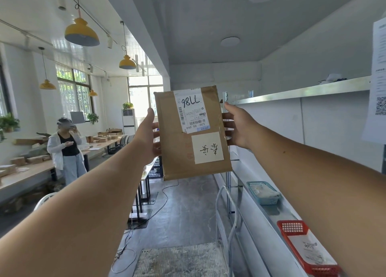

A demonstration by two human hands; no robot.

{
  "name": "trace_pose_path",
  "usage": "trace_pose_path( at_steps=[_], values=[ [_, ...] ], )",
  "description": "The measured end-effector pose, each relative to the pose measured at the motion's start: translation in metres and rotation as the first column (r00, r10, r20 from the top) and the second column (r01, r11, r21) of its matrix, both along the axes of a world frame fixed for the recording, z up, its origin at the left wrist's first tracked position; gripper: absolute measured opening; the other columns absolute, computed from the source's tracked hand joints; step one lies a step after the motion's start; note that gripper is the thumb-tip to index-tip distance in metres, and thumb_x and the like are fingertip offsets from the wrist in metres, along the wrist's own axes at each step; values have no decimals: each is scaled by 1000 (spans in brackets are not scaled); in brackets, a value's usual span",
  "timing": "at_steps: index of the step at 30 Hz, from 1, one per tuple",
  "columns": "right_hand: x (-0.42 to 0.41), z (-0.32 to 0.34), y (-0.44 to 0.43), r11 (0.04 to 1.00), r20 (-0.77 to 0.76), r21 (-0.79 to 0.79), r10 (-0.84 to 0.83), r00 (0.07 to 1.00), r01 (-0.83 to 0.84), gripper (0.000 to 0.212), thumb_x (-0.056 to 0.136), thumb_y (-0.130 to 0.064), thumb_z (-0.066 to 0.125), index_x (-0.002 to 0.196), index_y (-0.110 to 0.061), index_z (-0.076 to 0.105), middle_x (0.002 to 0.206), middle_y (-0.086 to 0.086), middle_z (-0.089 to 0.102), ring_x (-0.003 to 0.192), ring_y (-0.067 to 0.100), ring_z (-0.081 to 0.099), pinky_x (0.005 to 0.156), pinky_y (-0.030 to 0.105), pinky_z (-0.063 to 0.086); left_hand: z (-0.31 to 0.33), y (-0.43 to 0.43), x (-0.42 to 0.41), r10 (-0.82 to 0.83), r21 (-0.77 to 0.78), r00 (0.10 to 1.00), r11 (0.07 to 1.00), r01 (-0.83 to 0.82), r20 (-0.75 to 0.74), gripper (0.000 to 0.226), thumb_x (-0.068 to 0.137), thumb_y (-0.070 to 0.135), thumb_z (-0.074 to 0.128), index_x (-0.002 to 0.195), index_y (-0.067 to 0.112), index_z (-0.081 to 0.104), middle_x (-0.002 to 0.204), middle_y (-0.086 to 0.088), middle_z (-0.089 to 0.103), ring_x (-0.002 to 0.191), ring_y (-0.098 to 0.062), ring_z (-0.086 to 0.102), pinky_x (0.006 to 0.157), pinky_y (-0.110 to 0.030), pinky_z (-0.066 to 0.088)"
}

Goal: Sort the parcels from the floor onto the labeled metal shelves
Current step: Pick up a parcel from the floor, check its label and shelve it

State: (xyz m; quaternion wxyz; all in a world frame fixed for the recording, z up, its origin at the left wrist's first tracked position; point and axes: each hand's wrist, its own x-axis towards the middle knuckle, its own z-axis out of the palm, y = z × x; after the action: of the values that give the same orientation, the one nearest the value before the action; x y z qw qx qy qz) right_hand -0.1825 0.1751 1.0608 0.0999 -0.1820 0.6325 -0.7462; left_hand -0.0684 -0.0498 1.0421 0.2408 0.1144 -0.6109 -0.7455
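Parcel (194,134) — where exactly?

Up in the air at arm's length, in front of the metal shelves (302,93) on the right. Touched no shelf, rested on nothing.

Held how?

Pinched between both hands. Gripped at the left edge by the left hand (147,134), with the thumb raised beside the edge and the fingers curled behind. Gripped at the right edge by the right hand (238,128) in the same way, thumb near the upper corner. Could not tell how far the fingers reached behind.

And the look of it?

Flat, brown, upright and slightly tilted. Carried a white shipping label (191,111) on the upper part, turned upside down, with a handwritten number. Below it, a pale square note (207,147) with handwriting.

Anything around?

On a lower shelf, a blue basket (264,192) and a red basket (300,245), well apart. Under the parcel, on the floor, a cart platform (177,260). Far to the left — a person in a white jacket (66,149) beside a long table.
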Motion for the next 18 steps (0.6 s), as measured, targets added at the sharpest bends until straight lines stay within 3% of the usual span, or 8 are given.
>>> trace_pose_path(
  at_steps=[5, 10, 12, 14, 16, 18],
  values=[
    [0, 0, -2, 1000, -18, 9, 1, 1000, 0, 37, 103, -52, 56, 86, -21, 68, 86, 1, 69, 86, 27, 63, 77, 41, 49, 4, 11, 8, 47, -50, 999, 998, -46, 24, 65, 99, 77, 44, 139, 26, 47, 104, -7, 70, 84, -31, 73, 74, -46, 61],
    [-2, 5, 1, 998, -83, 11, 69, 994, -68, 31, 102, -52, 61, 106, -24, 74, 83, -3, 79, 85, 23, 72, 75, 37, 57, 15, 14, 10, -30, -65, 999, 997, 31, 11, 92, 93, 87, 38, 164, 29, 32, 114, -12, 73, 94, -42, 74, 83, -55, 61],
    [-3, 5, 0, 988, -125, 103, 129, 984, -116, 28, 102, -45, 65, 121, -25, 74, 98, 1, 84, 97, 28, 76, 88, 47, 62, 19, 14, 10, -59, -38, 998, 997, 60, 35, 99, 87, 93, 37, 163, 31, 35, 125, -16, 72, 104, -46, 74, 96, -62, 59],
    [-3, 5, -1, 977, -186, 170, 163, 969, -131, 33, 100, -29, 71, 133, -28, 66, 118, 9, 80, 102, 32, 77, 90, 53, 63, 21, 13, 9, -70, 2, 996, 998, 70, 54, 97, 83, 97, 38, 149, 27, 47, 126, -16, 71, 107, -47, 73, 105, -67, 54],
    [-4, 4, 1, 969, -242, 213, 174, 954, -123, 40, 98, -15, 73, 131, -35, 61, 122, 7, 78, 97, 28, 78, 80, 46, 64, 25, 17, 11, -77, 54, 995, 996, 73, 59, 85, 82, 97, 40, 132, 28, 45, 121, -18, 68, 100, -47, 71, 93, -67, 57],
    [-4, 1, 3, 952, -279, 279, 207, 938, -127, 54, 97, -3, 71, 134, -40, 58, 118, 2, 77, 96, 25, 77, 76, 40, 63, 28, 20, 12, -75, 101, 995, 993, 67, 72, 89, 79, 99, 41, 127, 25, 51, 120, -18, 68, 99, -46, 69, 91, -69, 56]
  ],
)
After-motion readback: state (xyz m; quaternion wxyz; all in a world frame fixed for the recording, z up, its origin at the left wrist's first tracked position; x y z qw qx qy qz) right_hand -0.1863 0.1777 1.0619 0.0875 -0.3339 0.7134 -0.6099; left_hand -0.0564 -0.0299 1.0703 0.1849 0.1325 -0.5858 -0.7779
